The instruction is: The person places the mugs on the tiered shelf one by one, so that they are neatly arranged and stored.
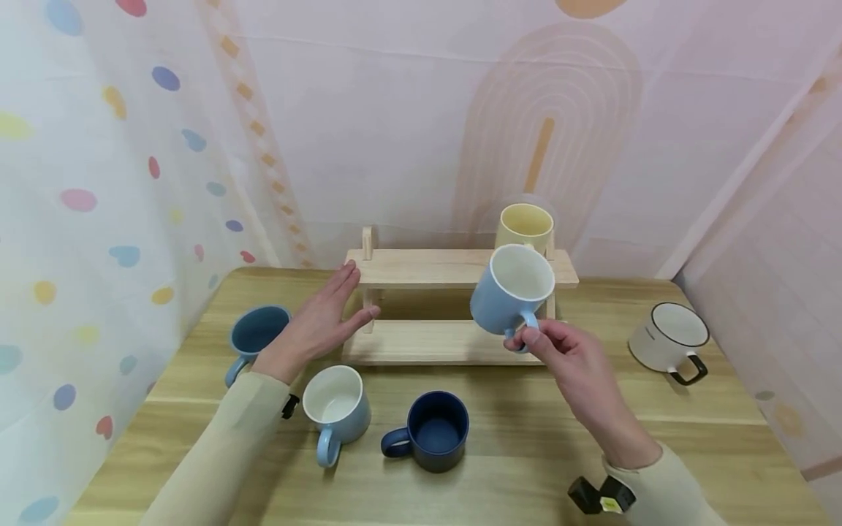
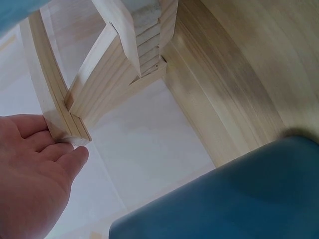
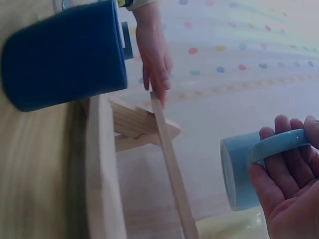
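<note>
My right hand (image 1: pixel 579 365) grips a light blue mug (image 1: pixel 506 296) by its handle and holds it in the air in front of the two-tier wooden rack (image 1: pixel 421 269). The mug's white inside faces up and its body tilts slightly. In the right wrist view the fingers curl through the mug handle (image 3: pixel 279 144). My left hand (image 1: pixel 316 329) touches the left end of the upper shelf, fingers extended and thumb spread apart; the left wrist view shows fingertips against the shelf end (image 2: pixel 70 132). A pale yellow mug (image 1: pixel 524 223) stands on the upper shelf's right end, partly hidden behind the blue mug.
On the wooden table (image 1: pixel 513 475) stand a teal-blue mug (image 1: pixel 258 332) beside my left forearm, a light blue mug (image 1: pixel 338 409), a navy mug (image 1: pixel 437 435) in front, and a white mug with a black handle (image 1: pixel 667 340) at right. Patterned curtains (image 1: pixel 368 124) hang behind.
</note>
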Motion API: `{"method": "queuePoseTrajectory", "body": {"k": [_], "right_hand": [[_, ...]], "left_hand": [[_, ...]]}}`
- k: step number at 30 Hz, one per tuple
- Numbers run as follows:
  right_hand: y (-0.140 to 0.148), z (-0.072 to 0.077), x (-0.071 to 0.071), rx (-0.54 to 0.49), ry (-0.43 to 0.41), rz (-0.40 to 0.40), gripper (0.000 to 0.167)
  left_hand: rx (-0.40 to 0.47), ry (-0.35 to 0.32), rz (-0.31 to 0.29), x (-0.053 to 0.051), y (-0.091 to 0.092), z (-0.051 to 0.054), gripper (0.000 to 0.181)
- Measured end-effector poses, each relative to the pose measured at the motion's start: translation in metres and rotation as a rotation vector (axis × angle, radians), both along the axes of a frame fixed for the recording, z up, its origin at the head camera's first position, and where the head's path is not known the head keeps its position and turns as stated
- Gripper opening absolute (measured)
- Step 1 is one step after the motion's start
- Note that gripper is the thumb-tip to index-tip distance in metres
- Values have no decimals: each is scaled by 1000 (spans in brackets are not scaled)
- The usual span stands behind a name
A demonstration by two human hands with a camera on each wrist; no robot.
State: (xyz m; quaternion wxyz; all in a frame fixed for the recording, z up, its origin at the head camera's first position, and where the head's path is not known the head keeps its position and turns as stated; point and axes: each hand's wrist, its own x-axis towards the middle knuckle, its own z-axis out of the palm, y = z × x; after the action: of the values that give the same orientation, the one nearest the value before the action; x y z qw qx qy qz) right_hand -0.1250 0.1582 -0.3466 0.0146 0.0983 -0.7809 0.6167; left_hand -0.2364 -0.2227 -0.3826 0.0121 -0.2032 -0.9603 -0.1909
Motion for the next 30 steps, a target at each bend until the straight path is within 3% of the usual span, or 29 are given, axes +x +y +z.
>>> {"method": "queuePoseTrajectory", "body": {"k": [17,23,30], "right_hand": [[-38,17,-53,-57,108,-60,34],[-49,16,-70,-97,147,-84,31],[-60,12,-82,-131,138,-71,30]], "left_hand": [[5,-2,-8,-1,3,1,93],[7,-8,-5,-2,6,2,93],[4,-9,-8,-2,7,2,92]]}}
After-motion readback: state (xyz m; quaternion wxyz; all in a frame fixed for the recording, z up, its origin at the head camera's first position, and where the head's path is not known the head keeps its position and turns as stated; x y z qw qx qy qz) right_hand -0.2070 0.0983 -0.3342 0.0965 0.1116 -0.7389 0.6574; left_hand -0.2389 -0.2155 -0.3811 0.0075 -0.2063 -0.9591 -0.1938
